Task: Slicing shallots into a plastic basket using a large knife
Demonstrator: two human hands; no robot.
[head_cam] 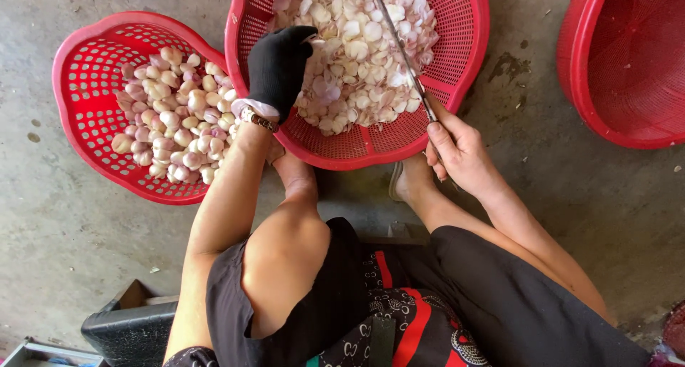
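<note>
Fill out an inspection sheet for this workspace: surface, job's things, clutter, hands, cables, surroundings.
Surface: bare grey concrete floor, stained and gritty.
Job's things: middle red basket holds pale peels; left red basket holds pinkish peeled bulbs; thin long knife lies across the peels.
Clutter: small scraps on the floor; a dark smear beside the middle basket.
Hands: left hand, in a black glove, rests in the peels; bare right hand grips the knife handle.
Cables: nothing seen.
Surroundings: third red basket at right, cut off by the frame; dark box at lower left.
</note>
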